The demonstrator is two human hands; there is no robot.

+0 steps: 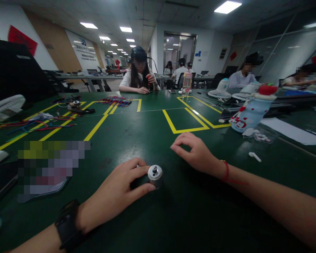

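Note:
A small silver cylindrical motor (155,175) stands upright on the green table (137,140), its shaft end facing up. My left hand (122,186) has it between thumb and fingers, coming from the left side. To the right and a little farther off, my right hand (193,151) rests near the table with its fingers curled and the thumb and fingertips close together. Whether anything small is between those fingertips cannot be made out.
A pile of wires (116,101) and loose cables (42,124) lie at the left. A blue bottle (250,112), a white earbud (255,156) and paper (295,130) are at the right. Across the table a person (139,73) sits near a clear bottle (186,83).

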